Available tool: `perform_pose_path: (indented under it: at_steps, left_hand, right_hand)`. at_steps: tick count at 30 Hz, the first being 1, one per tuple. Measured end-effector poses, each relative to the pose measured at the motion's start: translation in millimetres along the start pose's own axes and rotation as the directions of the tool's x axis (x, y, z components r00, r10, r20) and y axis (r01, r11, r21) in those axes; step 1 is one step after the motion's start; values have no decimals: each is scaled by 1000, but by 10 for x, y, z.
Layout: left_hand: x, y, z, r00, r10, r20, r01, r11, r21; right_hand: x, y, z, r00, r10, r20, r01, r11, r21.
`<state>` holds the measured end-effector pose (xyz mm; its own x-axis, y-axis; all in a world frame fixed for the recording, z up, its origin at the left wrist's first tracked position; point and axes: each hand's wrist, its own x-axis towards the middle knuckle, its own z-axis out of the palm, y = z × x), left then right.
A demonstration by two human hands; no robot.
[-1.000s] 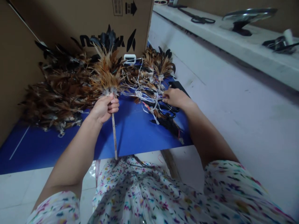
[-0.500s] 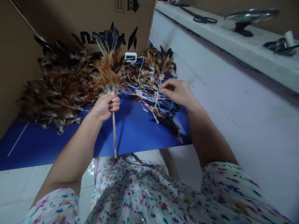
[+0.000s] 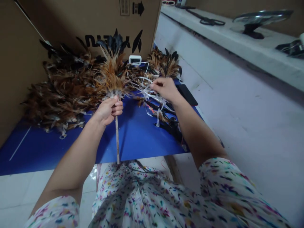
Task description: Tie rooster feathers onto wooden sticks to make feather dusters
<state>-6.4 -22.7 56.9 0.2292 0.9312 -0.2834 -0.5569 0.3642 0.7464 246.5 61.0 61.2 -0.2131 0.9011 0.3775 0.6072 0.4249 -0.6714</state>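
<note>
While the left hand (image 3: 108,110) wraps the feathered stick (image 3: 117,139) above the table (image 3: 137,136), the right hand's (image 3: 166,90) nearly pinched fingers apparently sort tangled strands (image 3: 158,98), hold unclear; freeing one calls for gentle pulling.

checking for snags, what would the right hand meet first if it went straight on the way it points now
Most likely the tangle of pale strips by the fingertips of the right hand; they may already touch, as depth is unclear.
</note>
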Motion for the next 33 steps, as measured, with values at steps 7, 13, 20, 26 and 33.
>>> perform_pose_path:
  at_steps: [7, 13, 20, 26, 33]
  left_hand:
    - [23, 5, -54, 999, 34, 43, -35, 999, 41]
    - [7, 9, -30, 999, 27, 21, -28, 999, 37]
    - [10, 12, -10, 1000, 17, 15, -17, 999, 30]
    - [-8, 15, 5, 1000, 14, 6, -14, 1000, 27]
    - [-4, 24, -20, 999, 36, 38, -37, 999, 22]
  right_hand:
    - [53, -19, -282, 984, 43, -171, 14, 948, 318]
    - [33, 282, -328, 948, 86, -307, -66, 995, 77]
    - [19, 559, -339, 888, 164, -430, -251, 956, -155]
    - [-120, 425, -342, 965, 57, -257, -182, 849, -495]
    - [-309, -108, -104, 875, -218, 432, 346, 906, -244]
